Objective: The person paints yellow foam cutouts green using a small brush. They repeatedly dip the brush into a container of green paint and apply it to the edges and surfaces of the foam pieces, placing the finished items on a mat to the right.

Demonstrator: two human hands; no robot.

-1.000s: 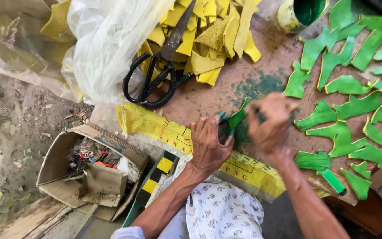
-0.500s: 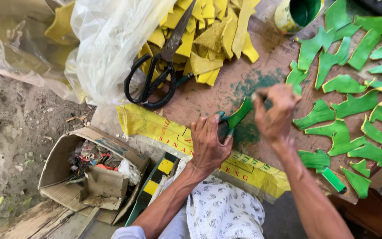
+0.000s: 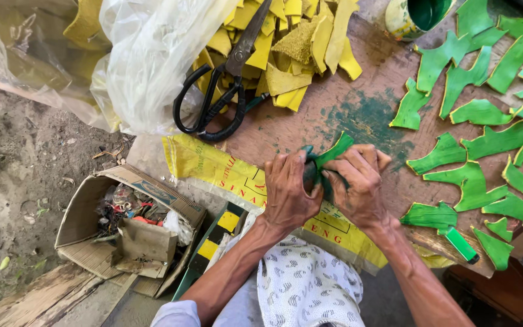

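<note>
Right hand [image 3: 361, 184] lowered since the earlier frame, now pressed against the left hand [image 3: 289, 188]; both clamped on one green strip [image 3: 333, 151], its tip pointing up-right. Forearms rise from the lower edge, knuckles uppermost. Strip sits just below the black scissors [image 3: 222, 91], above the yellow printed sack [image 3: 213, 166].

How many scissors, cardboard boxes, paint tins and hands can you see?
Black scissors: 1
Cardboard box: 1
Tin of green paint: 1
Hands: 2, the left hand and the right hand, both closed on one green piece
Total: 5
</note>
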